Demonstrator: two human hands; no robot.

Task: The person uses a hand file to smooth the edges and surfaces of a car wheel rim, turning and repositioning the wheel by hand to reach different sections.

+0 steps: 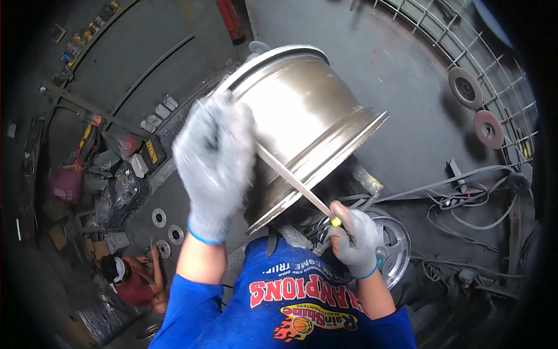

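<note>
Up closest, the left hand (pixel 215 151), gloved and blurred, sits over the file's far end; how tightly its fingers close there, I cannot tell. Over to the right hand (pixel 354 241), and that one's plain: thumb and fingers pinching the file (pixel 296 185) by its yellow collar (pixel 336 221). Between the two grips the file slants across the near lip (pixel 340 152) of the wheel (pixel 296 99), and it looks to be resting on that edge. Good work here, I'd judge, wants both wrists at one angle, even weight from each end, and a stroke that follows the lip's curve rather than rocking over it (a dip at either end could gouge the metal).

Outward now! Ahead of the grip, the wheel's bright barrel rises to its far lip (pixel 273 52), a hard edge for the left knuckles to watch. Tight quarters just beyond the right hand: a second wheel (pixel 405 247) beside the wrist, and further right a hose (pixel 482 170) curving past. The roomiest side looks to be ahead and right, over grey floor (pixel 401 99), out toward the discs (pixel 465 88) by the mesh (pixel 424 20).
</note>
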